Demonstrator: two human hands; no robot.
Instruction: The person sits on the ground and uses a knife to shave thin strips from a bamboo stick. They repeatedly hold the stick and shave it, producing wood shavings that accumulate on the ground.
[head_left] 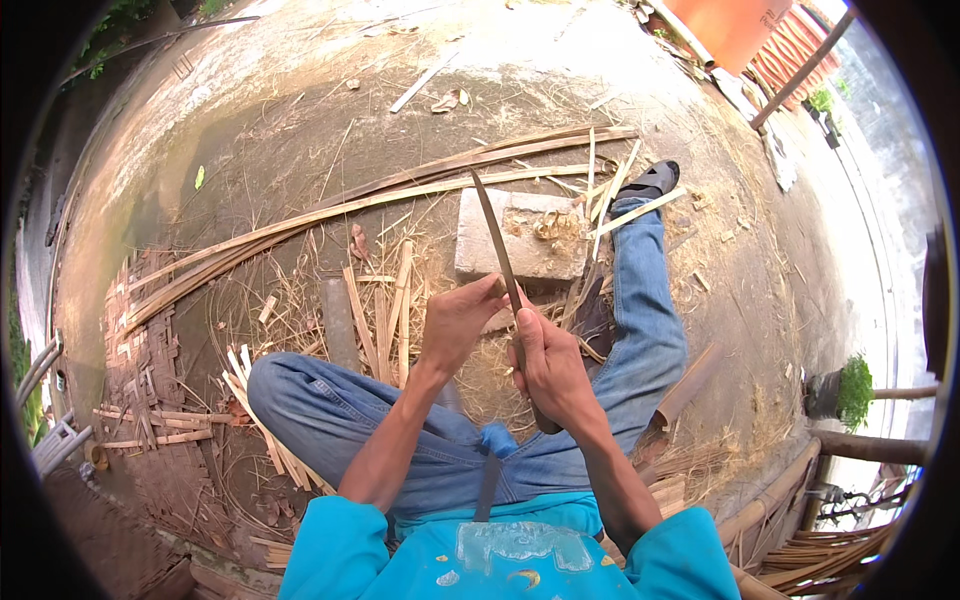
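My right hand (pixel 552 368) is wrapped round a long, dark-bladed knife (pixel 493 222). The blade points up and away from me, and the butt of the handle shows below my fist. Close beside the blade, my left hand (pixel 458 322) is closed with its fingertips pinched together. Something small and brownish shows at those fingertips, too unclear to name. Just beyond both hands a pale concrete block (pixel 480 235) rests on the ground between my legs, with curled shavings (pixel 558 226) on top.
Long bamboo strips (pixel 345 205) lie across the ground beyond the block. Shorter bamboo pieces (pixel 404 300) and shavings lie near my bent left knee. My right leg (pixel 640 270) stretches out beside the block. A brown bamboo length (pixel 688 385) lies at the right.
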